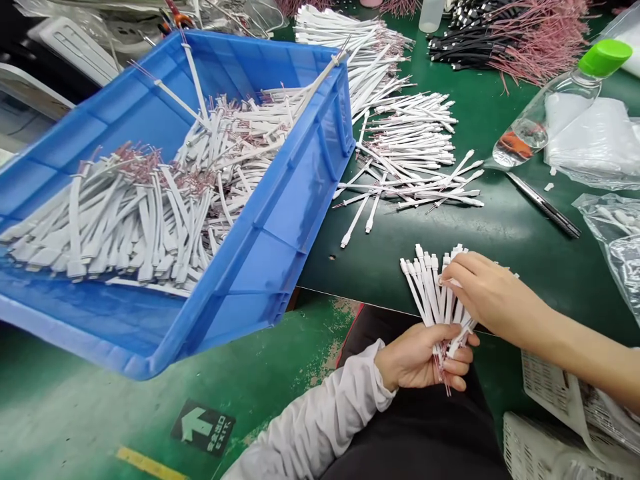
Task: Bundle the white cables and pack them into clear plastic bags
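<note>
My left hand point(425, 357) is wrapped round a bundle of short white cables point(426, 287) near the table's front edge. The plugs fan out upward, and thin reddish wire ends poke out below the fist. Over the bundle's upper part, my right hand point(480, 293) has thumb and fingers pinched together among the cables. A thin pale bit shows at its fingertips, too small to make out. Past the bundle, more loose white cables point(415, 180) lie on the green table point(370, 270), some crossing each other.
At left, a blue bin point(300, 200) holds many white cables and juts past the table edge. To the right are a clear bottle point(550, 113) with a green cap, a dark pen-like tool point(545, 207) and plastic bags point(595, 140). Black cables point(475, 40) lie behind.
</note>
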### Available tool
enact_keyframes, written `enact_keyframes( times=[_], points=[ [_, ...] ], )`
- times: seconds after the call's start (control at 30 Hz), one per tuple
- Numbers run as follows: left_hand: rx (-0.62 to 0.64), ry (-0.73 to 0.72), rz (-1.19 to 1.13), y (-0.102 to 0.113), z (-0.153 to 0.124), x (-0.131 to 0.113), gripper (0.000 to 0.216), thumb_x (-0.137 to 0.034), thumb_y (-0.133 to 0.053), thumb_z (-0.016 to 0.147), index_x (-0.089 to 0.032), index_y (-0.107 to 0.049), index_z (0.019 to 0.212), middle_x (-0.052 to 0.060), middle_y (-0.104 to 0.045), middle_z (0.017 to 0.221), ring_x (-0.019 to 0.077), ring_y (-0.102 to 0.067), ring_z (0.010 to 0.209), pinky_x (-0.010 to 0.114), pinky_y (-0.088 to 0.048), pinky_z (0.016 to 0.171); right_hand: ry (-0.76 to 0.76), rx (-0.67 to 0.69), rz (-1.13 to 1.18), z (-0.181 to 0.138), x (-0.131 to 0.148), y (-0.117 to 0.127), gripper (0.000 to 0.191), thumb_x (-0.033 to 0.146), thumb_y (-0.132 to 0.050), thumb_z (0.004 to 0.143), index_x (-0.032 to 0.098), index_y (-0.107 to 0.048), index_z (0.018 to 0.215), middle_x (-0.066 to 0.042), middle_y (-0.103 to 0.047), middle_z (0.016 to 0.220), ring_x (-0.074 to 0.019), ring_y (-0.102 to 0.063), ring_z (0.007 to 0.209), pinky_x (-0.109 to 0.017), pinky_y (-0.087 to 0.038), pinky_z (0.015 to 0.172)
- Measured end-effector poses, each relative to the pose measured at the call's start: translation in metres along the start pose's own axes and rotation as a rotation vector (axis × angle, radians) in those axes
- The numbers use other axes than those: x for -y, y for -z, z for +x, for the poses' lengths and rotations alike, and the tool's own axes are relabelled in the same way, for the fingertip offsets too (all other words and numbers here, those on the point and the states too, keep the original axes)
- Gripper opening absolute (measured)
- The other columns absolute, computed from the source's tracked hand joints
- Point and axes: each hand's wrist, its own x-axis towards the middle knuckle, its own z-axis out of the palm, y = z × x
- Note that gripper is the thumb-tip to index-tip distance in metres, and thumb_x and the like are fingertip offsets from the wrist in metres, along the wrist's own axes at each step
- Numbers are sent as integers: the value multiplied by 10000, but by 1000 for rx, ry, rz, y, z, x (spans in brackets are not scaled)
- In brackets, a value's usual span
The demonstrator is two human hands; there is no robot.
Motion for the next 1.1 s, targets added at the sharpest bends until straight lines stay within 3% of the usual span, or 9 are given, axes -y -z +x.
enact_keyframes(
  times=[0.17,0.3,0.47,0.63,0.7,0.83,0.97,1.03,1.1],
  points=[
    [-5,-25,34,2,2,3,210,-356,-541,840,-149,-508,847,-52,-371,648,62,-281,507,227,-374,567,46,75,63,-2,3,2,167,68,-446,854,164,-557,774,-60,-527,777,-185,-489,692,-298,-384,623],
    [-17,-20,6,1,2,4,220,-350,-548,845,-153,-517,936,-63,-359,648,57,-253,494,214,-372,556,30,-14,-95,1,4,4,192,55,-433,845,160,-549,735,-76,-530,762,-215,-486,716,-323,-380,626],
    [5,-35,7,-1,2,3,193,-335,-564,832,-155,-495,811,-58,-361,636,58,-268,494,216,-359,551,77,54,166,1,0,3,179,90,-436,868,171,-550,756,-51,-545,757,-169,-512,681,-279,-410,620],
    [40,13,-53,-1,-1,0,219,-326,-601,829,-148,-525,931,-60,-363,656,54,-248,499,198,-309,531,-83,-199,130,5,-16,13,106,184,-477,900,176,-564,840,-60,-590,832,-198,-553,798,-304,-423,702],
    [50,15,-54,0,-1,-1,224,-327,-614,824,-148,-529,929,-58,-367,658,55,-257,503,200,-315,536,-109,-115,239,4,-14,17,60,213,-516,889,195,-566,860,-33,-593,829,-170,-559,763,-275,-423,666],
    [63,2,-34,4,0,-2,230,-343,-631,816,-149,-533,893,-61,-366,637,55,-280,499,204,-355,549,18,156,353,0,-3,10,128,124,-483,860,197,-539,772,-22,-567,790,-148,-536,722,-253,-421,628],
    [76,10,-52,7,0,0,217,-324,-624,825,-142,-556,920,-60,-403,638,42,-302,484,199,-397,560,-13,-104,179,8,-9,5,175,156,-435,895,179,-551,766,-62,-576,781,-188,-532,758,-303,-424,674],
    [69,-15,-33,9,-1,3,247,-325,-607,833,-125,-585,975,-43,-448,660,49,-380,510,244,-452,621,-128,-266,147,10,-21,13,142,229,-485,899,175,-581,810,-67,-606,818,-192,-555,786,-311,-430,708],
    [57,-47,10,12,-2,7,316,-315,-572,841,-100,-602,1071,7,-524,740,98,-511,617,356,-491,734,-320,-336,189,6,-35,26,156,336,-559,872,191,-613,855,-45,-632,823,-166,-569,725,-295,-438,677]
  ],
)
